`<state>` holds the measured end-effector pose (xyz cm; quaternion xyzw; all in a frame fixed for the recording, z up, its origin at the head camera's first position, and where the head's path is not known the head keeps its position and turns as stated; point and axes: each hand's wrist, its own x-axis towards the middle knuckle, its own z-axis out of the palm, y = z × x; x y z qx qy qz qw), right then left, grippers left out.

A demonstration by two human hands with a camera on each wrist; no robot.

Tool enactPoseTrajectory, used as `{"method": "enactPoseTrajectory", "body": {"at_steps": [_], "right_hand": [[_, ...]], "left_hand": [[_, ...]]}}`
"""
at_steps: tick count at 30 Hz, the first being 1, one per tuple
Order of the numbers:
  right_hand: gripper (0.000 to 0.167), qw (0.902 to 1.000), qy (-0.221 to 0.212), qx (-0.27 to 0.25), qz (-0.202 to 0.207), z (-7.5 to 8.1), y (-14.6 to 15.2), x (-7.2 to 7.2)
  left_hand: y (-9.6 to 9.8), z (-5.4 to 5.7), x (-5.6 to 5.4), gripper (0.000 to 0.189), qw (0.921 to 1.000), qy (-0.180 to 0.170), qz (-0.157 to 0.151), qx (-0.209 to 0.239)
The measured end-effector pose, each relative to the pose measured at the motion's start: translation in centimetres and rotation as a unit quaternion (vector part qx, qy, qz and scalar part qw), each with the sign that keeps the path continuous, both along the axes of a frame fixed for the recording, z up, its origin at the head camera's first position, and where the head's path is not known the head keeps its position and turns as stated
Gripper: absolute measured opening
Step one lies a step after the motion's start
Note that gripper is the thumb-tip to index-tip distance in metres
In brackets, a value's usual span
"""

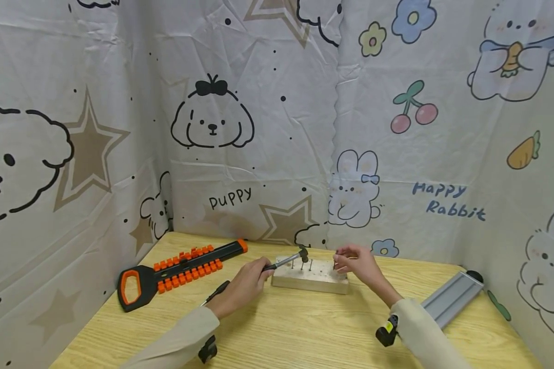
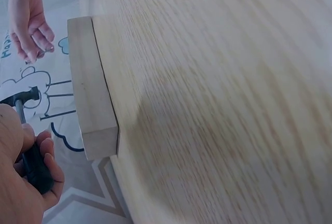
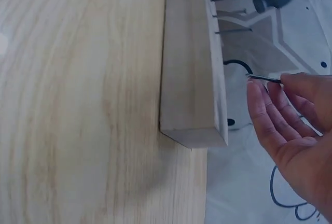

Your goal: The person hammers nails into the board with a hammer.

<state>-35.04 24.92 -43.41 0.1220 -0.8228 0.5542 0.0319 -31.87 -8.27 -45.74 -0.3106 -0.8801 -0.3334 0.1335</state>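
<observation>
My left hand grips a small claw hammer by its dark handle, with the head raised over a pale wooden block. Several nails stand upright in the left part of the block's top. At the block's right end, my right hand is above the top face. In the right wrist view, its thumb and fingers pinch a loose nail, whose pointed end is clear of the wood. The hammer's head also shows in the left wrist view, away from the right hand.
A black and orange rack-like holder lies at the left of the table. Beside the left wrist is a thin tool with a black handle. At the right lies a grey metal tool. Printed cloth walls the table in.
</observation>
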Motion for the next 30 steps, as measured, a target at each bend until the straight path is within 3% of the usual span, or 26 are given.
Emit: {"method": "enactPoseTrajectory", "body": {"at_steps": [11, 30], "right_hand": [[0.009, 0.9976, 0.059, 0.029, -0.022, -1.9, -3.1, -0.5], [0.004, 0.9917, 0.106, 0.065, -0.033, -3.7, -3.6, -0.8]], "left_hand": [[0.0, -0.1, 0.0, 0.006, 1.0, -0.004, -0.001, 0.004], [0.1, -0.3, -0.2, 0.007, 0.9999, -0.005, -0.006, 0.008]]}}
